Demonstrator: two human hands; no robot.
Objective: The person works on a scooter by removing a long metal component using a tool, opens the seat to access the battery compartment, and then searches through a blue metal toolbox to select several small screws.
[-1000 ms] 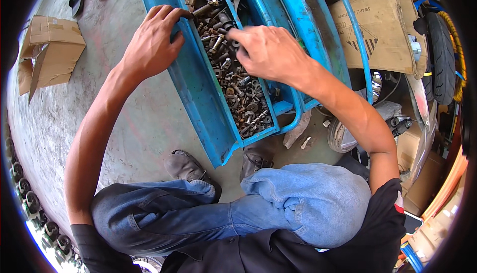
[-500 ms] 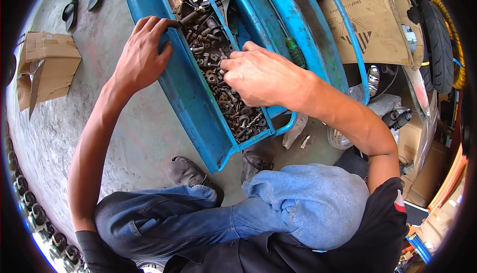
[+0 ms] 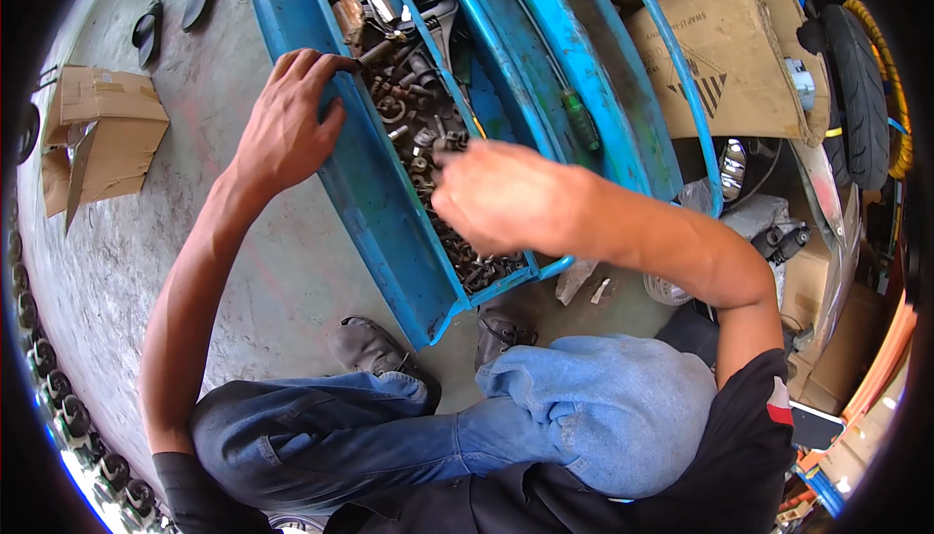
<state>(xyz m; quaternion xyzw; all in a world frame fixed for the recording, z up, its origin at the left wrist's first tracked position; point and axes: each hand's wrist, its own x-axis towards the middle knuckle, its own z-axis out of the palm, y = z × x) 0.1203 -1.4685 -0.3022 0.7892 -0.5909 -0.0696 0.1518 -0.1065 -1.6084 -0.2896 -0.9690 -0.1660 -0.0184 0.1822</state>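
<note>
Over the heaped compartment of a blue toolbox point(image 3: 365, 213), the fingers point(image 3: 450, 166) of the right hand point(image 3: 516, 198) are curled and blurred; whether they grip a piece cannot be told; the left hand point(image 3: 292, 125) bends its fingers over the compartment's long rim, thumb well apart from them, their tips just beside a threaded bolt point(image 3: 377, 53); whether they touch it is unclear. Below and to the left of the right fingers, and to the right of the left fingertips, lies the loose hardware point(image 3: 420, 130): small metal nuts, bolts and washers, ringed, hexagonal and ridged, some dull and rust-brown, others shiny; the toolbox around it is sheet metal, long and straight-walled, its paint scuffed and stained. Across a thin divider, an adjustable wrench point(image 3: 443, 28) of grey metal lies in the next compartment; farther right, a screwdriver point(image 3: 581, 124) with a ribbed, translucent green handle lies lengthwise in another tray. Beyond stand a creased cardboard carton point(image 3: 720, 57) and a black rubber tyre point(image 3: 861, 96); to the left, an open cardboard box point(image 3: 112, 135) sits on the smooth, blotchy grey floor point(image 3: 282, 281).
</note>
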